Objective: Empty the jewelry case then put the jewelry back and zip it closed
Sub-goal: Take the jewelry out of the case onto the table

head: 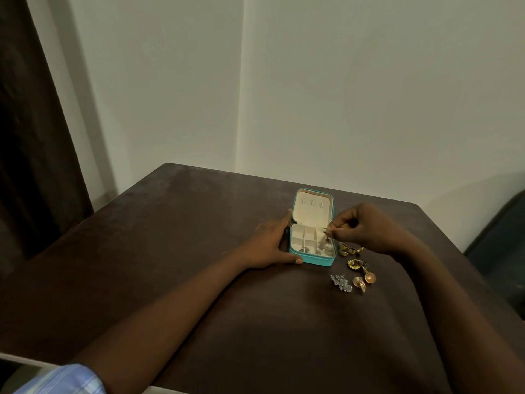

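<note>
- Jewelry case (311, 253), teal, lies open near the far right part of the dark table (176, 251), lid (312, 207) laid back toward the wall, long axis running away from the person.
- Right hand (366, 227) pinches a blurred silvery piece (325, 240) over the case's right compartment.
- Left hand (270, 245) rests with straight fingers along the case's left side.
- Gold rings (348, 249), gold earrings (362, 275) and a silver piece (341, 282) lie just right of and nearer than the case.
- Bare tabletop stretches left and toward the person.
</note>
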